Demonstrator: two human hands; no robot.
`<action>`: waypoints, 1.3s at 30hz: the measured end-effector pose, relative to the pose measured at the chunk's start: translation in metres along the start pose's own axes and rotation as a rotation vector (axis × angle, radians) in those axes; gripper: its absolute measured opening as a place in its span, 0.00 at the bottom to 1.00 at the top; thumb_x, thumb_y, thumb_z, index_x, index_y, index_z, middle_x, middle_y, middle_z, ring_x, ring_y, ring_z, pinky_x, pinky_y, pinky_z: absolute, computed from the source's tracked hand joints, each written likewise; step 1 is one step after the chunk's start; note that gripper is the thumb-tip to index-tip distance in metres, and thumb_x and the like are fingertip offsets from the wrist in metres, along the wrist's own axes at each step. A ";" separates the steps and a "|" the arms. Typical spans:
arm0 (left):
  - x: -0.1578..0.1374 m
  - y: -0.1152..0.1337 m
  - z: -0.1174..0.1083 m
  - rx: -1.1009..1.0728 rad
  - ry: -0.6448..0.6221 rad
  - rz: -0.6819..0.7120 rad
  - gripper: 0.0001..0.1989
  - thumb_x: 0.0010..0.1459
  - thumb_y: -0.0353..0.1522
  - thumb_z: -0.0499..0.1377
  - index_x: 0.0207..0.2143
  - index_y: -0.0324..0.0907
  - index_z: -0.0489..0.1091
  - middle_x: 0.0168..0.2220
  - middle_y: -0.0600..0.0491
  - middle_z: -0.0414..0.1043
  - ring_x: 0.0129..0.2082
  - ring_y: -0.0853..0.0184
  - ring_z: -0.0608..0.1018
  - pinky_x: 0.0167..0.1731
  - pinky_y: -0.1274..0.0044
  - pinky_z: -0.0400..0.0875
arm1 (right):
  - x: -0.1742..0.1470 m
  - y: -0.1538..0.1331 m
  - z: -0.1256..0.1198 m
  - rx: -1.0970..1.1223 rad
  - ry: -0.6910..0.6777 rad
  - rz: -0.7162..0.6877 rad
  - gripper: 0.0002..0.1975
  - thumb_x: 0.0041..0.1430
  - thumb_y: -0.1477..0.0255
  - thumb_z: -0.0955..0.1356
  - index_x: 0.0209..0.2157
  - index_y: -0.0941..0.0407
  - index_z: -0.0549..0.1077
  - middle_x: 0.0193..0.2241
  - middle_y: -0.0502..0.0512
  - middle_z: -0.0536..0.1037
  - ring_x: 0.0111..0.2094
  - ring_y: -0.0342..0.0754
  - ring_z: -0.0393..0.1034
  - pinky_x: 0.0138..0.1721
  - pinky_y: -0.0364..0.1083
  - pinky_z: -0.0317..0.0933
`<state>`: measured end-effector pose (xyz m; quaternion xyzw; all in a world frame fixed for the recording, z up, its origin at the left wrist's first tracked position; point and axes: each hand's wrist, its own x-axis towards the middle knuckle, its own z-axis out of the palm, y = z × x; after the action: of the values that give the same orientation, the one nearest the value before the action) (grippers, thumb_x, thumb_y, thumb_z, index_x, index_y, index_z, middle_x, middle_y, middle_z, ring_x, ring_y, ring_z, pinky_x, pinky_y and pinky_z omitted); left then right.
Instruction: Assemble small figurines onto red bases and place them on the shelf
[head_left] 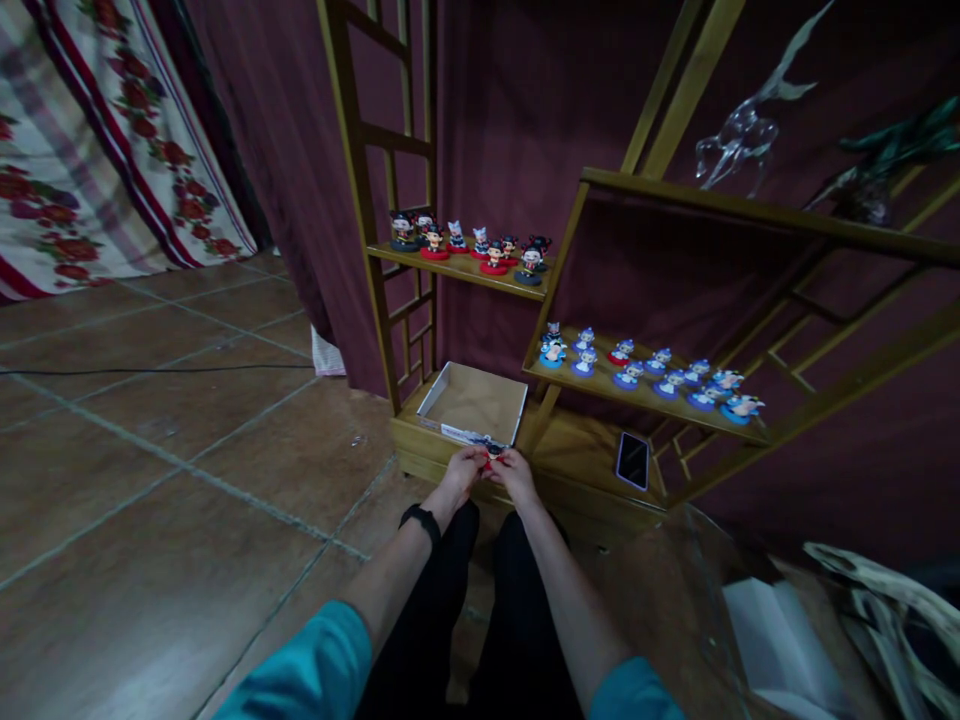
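A burgundy cloth curtain point(517, 150) hangs beyond the hands, and before it stands a yellowish-brown wooden display stand point(570, 445) with stepped boards, its lowest board just ahead of the hands. On that board, directly beyond the hands and a little to their left, sits a shallow, open, rectangular cardboard carton point(480, 398), white outside and brown within. A clear glass horse-like ornament point(739, 140) stands on a high board, well off to the right of the hands. A dark-screened phone with a pale purple edge point(632, 462) lies on the lowest board, to their right.

The bare left hand point(466, 468) and the bare right hand point(514, 475) meet at the fingertips, pinching together one small dark-haired figurine with a red base point(493, 455) in front of the carton's near wall.

Ahead and left, a board carries a cluster of small figurines on red and dark round bases point(494, 258); ahead and right, another carries about a dozen small figurines, mostly on blue and purple round bases point(628, 374). So two boards look stocked, while the held piece is not yet set down. Whether anything lies behind the carton's near wall cannot be told, so what is left is unclear.
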<state>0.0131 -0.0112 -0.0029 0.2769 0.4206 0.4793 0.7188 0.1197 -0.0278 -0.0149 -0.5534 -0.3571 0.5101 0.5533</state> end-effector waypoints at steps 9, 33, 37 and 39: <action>0.014 -0.008 -0.004 0.039 -0.097 -0.009 0.08 0.38 0.24 0.63 0.26 0.35 0.71 0.24 0.50 0.73 0.23 0.72 0.74 0.27 0.80 0.69 | 0.005 -0.003 -0.005 -0.010 0.023 0.051 0.18 0.37 0.66 0.71 0.34 0.55 0.69 0.25 0.47 0.75 0.21 0.43 0.70 0.23 0.42 0.64; 0.017 -0.011 -0.001 0.144 0.029 0.050 0.04 0.39 0.22 0.60 0.21 0.36 0.70 0.17 0.54 0.69 0.17 0.73 0.70 0.21 0.82 0.65 | -0.005 -0.003 0.003 0.058 0.073 0.095 0.15 0.37 0.65 0.71 0.30 0.56 0.72 0.24 0.49 0.76 0.21 0.42 0.70 0.25 0.41 0.64; 0.019 -0.009 -0.002 0.178 0.049 0.051 0.04 0.39 0.21 0.59 0.20 0.36 0.69 0.16 0.55 0.68 0.17 0.74 0.69 0.20 0.82 0.64 | -0.003 0.001 0.006 0.059 0.078 0.069 0.15 0.36 0.64 0.71 0.29 0.56 0.72 0.24 0.48 0.76 0.20 0.40 0.69 0.23 0.40 0.63; 0.021 -0.010 -0.003 0.209 0.057 0.069 0.04 0.39 0.21 0.59 0.20 0.36 0.69 0.16 0.55 0.68 0.16 0.74 0.69 0.20 0.82 0.64 | -0.002 0.003 0.008 0.068 0.072 0.051 0.15 0.36 0.64 0.71 0.28 0.56 0.71 0.23 0.47 0.75 0.19 0.39 0.67 0.22 0.40 0.62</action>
<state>0.0188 0.0040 -0.0199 0.3509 0.4786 0.4648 0.6570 0.1112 -0.0277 -0.0170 -0.5613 -0.3053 0.5155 0.5709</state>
